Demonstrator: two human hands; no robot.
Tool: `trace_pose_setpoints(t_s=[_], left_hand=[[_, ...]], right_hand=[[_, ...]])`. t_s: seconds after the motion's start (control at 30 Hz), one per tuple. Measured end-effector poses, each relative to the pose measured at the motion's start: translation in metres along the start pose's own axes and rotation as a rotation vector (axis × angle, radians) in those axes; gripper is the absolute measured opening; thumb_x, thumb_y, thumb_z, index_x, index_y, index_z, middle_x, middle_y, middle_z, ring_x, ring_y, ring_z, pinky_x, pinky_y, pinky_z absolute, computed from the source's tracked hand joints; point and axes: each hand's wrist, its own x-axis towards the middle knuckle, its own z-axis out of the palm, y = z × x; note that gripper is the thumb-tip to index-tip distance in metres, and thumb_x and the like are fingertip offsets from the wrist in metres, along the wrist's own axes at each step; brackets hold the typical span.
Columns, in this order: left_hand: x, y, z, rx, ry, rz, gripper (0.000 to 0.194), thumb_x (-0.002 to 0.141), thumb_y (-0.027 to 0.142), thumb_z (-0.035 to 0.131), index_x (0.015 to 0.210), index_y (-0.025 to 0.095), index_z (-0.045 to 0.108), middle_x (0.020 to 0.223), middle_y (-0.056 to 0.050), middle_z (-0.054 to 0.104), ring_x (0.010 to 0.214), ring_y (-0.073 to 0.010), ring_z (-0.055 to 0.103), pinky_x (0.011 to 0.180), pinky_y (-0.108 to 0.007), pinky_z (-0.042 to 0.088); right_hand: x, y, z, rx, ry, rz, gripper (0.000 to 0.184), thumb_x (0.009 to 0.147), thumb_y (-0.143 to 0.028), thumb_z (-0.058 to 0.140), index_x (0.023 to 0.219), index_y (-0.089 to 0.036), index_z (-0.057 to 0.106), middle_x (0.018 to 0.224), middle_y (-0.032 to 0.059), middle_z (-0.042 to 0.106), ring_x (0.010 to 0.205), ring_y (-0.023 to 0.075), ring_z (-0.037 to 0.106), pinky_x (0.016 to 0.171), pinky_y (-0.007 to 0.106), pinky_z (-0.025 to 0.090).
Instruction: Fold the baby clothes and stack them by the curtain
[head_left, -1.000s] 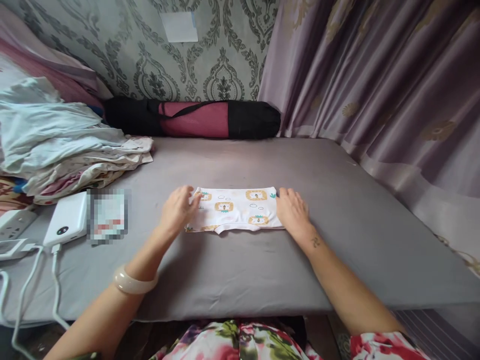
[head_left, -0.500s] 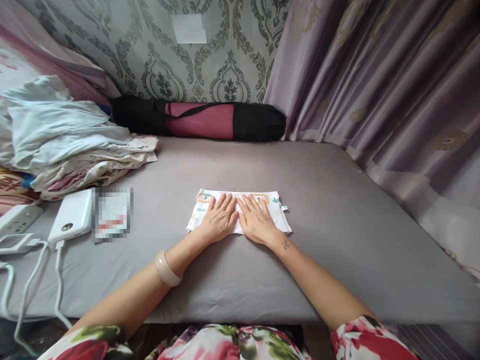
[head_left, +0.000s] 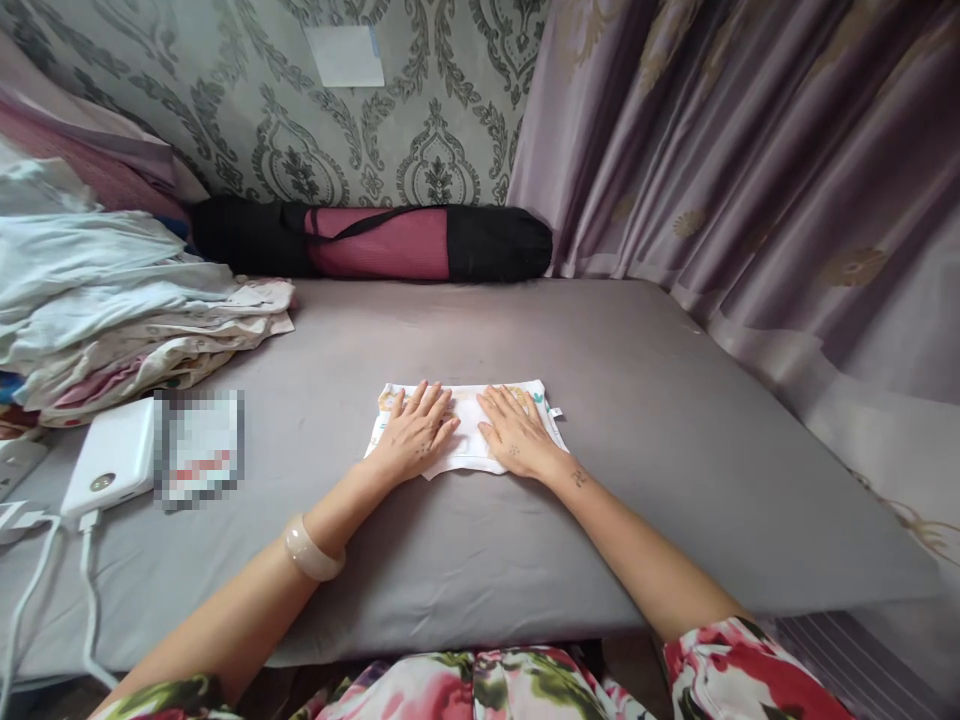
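Observation:
A small white printed garment (head_left: 469, 425), folded into a narrow strip, lies on the grey surface (head_left: 600, 500) in front of me. My left hand (head_left: 412, 435) lies flat on its left half with fingers stretched out. My right hand (head_left: 516, 432) lies flat on its right half, fingers also spread. A narrow gap of cloth shows between the two hands. Neither hand grips anything. A pale bangle (head_left: 311, 550) sits on my left wrist.
A pile of folded clothes (head_left: 127, 320) sits at the left. A white power bank (head_left: 109, 470) with cables and a blurred card (head_left: 199, 450) lie near the left edge. A black and pink roll bag (head_left: 375, 240) rests against the back wall. Purple curtains (head_left: 750, 180) hang at the right.
My hands moved from the garment's two ends onto its top, and the garment became a narrower folded strip. Since half a second ago the hands have slid slightly apart.

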Motion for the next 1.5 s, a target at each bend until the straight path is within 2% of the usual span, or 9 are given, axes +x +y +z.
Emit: trace_pose_setpoints(t_s=[0.33,0.53,0.7,0.93,1.03,1.13,1.23,1.33,1.5], left_hand=[[0.0,-0.001,0.003,-0.006,-0.066,-0.003,0.06,0.098,0.049,0.025,0.147,0.017,0.037,0.157,-0.012,0.03,0.146,-0.0317,0.021,0.116,-0.053,0.019],[-0.007,-0.021,-0.004,0.03,0.036,0.006,0.061,0.097,0.05,0.026,0.146,0.016,0.038,0.154,-0.015,0.035,0.145,-0.033,0.023,0.116,-0.055,0.018],[-0.012,-0.035,0.007,0.029,0.033,-0.095,0.061,0.097,0.051,0.024,0.146,0.019,0.039,0.155,-0.012,0.034,0.146,-0.0313,0.023,0.116,-0.052,0.022],[-0.009,-0.036,0.01,-0.042,-0.004,-0.127,0.061,0.096,0.052,0.025,0.146,0.019,0.04,0.156,-0.012,0.032,0.146,-0.0313,0.022,0.115,-0.052,0.023],[-0.008,-0.042,0.009,-0.124,0.007,-0.105,0.059,0.094,0.052,0.032,0.142,0.02,0.044,0.154,-0.013,0.036,0.145,-0.0315,0.025,0.115,-0.051,0.024],[-0.012,-0.05,0.003,-0.247,0.086,-0.096,0.059,0.09,0.051,0.039,0.136,0.015,0.048,0.152,-0.017,0.036,0.142,-0.031,0.03,0.114,-0.047,0.029],[-0.018,-0.057,-0.011,-0.375,0.173,-0.223,0.058,0.085,0.049,0.046,0.131,0.015,0.051,0.147,-0.019,0.04,0.134,-0.0301,0.042,0.107,-0.043,0.039],[-0.022,-0.06,-0.029,-0.505,0.102,-0.453,0.056,0.08,0.051,0.052,0.123,0.014,0.055,0.127,-0.018,0.058,0.113,-0.0283,0.059,0.093,-0.039,0.048],[-0.022,-0.057,-0.045,-0.674,0.018,-0.644,0.056,0.066,0.056,0.065,0.104,0.014,0.063,0.101,-0.011,0.069,0.091,-0.0251,0.065,0.074,-0.03,0.049]], right_hand=[[-0.001,0.002,0.004,0.002,0.003,0.006,0.055,0.1,-0.039,0.028,0.15,-0.017,0.034,0.159,0.0082,0.024,0.148,0.0234,0.013,0.12,0.045,0.004],[-0.008,0.016,-0.003,0.016,0.001,0.065,0.056,0.101,-0.04,0.024,0.152,-0.018,0.029,0.16,0.0091,0.02,0.148,0.0233,0.011,0.119,0.049,0.005],[-0.01,0.025,0.002,0.008,-0.009,0.125,0.062,0.1,-0.045,0.019,0.153,-0.014,0.026,0.161,0.0103,0.017,0.149,0.0238,0.01,0.119,0.05,0.006],[-0.01,0.027,0.001,0.075,-0.021,0.116,0.059,0.1,-0.042,0.024,0.152,-0.015,0.028,0.16,0.0105,0.019,0.149,0.024,0.011,0.119,0.051,0.006],[-0.008,0.035,-0.002,0.211,0.059,0.12,0.052,0.098,-0.032,0.033,0.147,-0.016,0.039,0.158,0.0112,0.028,0.147,0.0218,0.02,0.12,0.048,0.012],[-0.006,0.051,-0.007,0.444,0.247,0.229,0.044,0.094,-0.022,0.041,0.137,-0.018,0.051,0.15,0.011,0.043,0.139,0.0174,0.037,0.115,0.036,0.03],[-0.008,0.07,-0.014,0.714,0.369,0.459,0.039,0.093,-0.019,0.043,0.13,-0.015,0.053,0.136,0.0127,0.056,0.12,0.0155,0.057,0.1,0.03,0.047],[-0.015,0.079,-0.02,0.878,0.321,0.646,0.035,0.093,-0.018,0.043,0.126,-0.01,0.054,0.124,0.0162,0.062,0.101,0.0154,0.066,0.077,0.025,0.055],[-0.024,0.072,-0.024,0.658,0.186,0.684,0.021,0.088,-0.02,0.052,0.099,-0.013,0.068,0.094,0.0075,0.072,0.083,0.0151,0.067,0.066,0.02,0.05]])
